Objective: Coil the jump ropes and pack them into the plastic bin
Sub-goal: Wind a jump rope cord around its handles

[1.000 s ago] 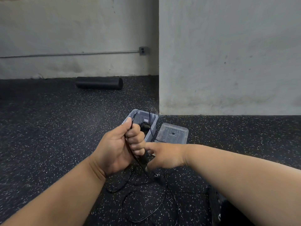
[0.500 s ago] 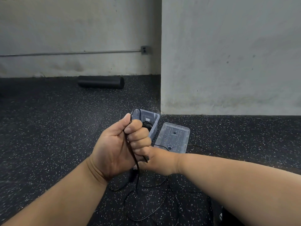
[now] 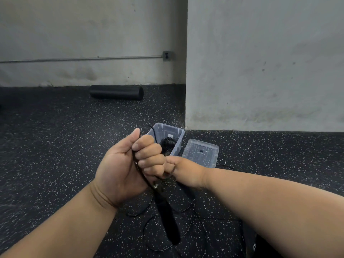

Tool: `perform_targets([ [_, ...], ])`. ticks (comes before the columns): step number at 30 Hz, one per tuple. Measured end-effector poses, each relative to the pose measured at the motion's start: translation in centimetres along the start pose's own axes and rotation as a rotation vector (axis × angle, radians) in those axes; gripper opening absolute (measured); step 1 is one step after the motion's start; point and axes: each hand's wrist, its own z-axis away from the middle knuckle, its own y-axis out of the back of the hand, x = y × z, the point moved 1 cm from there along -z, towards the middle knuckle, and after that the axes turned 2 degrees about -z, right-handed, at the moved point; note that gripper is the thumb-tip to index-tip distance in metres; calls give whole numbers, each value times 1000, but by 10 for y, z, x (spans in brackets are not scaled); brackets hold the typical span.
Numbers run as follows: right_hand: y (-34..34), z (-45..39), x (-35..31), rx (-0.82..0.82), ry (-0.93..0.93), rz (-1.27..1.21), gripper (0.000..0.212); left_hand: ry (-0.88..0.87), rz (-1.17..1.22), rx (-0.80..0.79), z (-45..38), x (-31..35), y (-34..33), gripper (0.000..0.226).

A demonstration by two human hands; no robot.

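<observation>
My left hand (image 3: 128, 164) grips a black jump rope, its cord running through my fist and a black handle (image 3: 167, 216) hanging below it. My right hand (image 3: 178, 169) is tucked behind the left fist, fingers curled, pinching the thin cord there. More loose cord (image 3: 160, 237) lies in loops on the floor under my hands. The clear plastic bin (image 3: 176, 144) stands on the floor just beyond my hands, with a dark coiled rope (image 3: 168, 143) inside.
The bin's clear lid (image 3: 202, 152) lies on the floor to the right of the bin. A black foam roller (image 3: 116, 92) rests by the far wall. A concrete pillar corner (image 3: 186, 108) stands right behind the bin. Speckled black rubber floor all around.
My right hand has moved from in front of the left fist to behind it, carrying cord round. The left hand rose slightly and the handle now hangs straight below it.
</observation>
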Motion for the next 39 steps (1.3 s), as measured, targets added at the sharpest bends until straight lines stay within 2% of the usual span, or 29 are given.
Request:
perform_targets([
  [1,1,2,-4,-27,-22,-20,15,-7,15,6,1,3,1,45],
  [5,-13,14,-18,-175,-33,-120,9,2,19,27,-1,-3,-3,44],
  [7,-21,23,-34,-205,-13,-145,29,16,11,44,-4,-10,-4,44],
  [9,-24,31,-42,-226,-13,-165,26,25,11,60,-6,-13,-4,46],
  [10,-23,35,-48,-256,-3,-142,26,28,19,64,-7,-13,-4,46],
  [12,-20,36,-50,-232,86,-45,38,41,35,72,-5,-12,-4,46],
  [14,-16,33,-51,-188,160,98,22,61,28,97,-2,-13,-5,46],
  [16,-16,31,-50,-160,183,184,32,68,-4,114,0,-15,-4,45],
  [19,-25,20,-37,-111,198,268,33,50,-22,144,4,-12,4,44],
  [22,-15,7,-21,-46,67,484,40,25,-62,271,11,5,15,41],
  [24,3,5,-22,-27,-13,447,46,5,-214,483,18,20,28,41],
  [27,33,10,-29,-132,-100,280,45,21,-647,814,27,39,61,51],
  [31,51,18,-30,-229,-241,99,44,22,-967,1036,32,49,96,39],
  [33,55,20,-35,-235,-307,-106,44,23,-1260,1078,29,44,97,33],
  [35,57,21,-41,-230,-334,-287,44,-31,-1532,1043,24,36,86,22],
  [37,56,22,-45,-209,-339,-424,45,-30,-1610,896,17,24,74,19],
  [39,53,23,-49,-154,-333,-538,45,29,-1519,712,9,5,60,27],
])
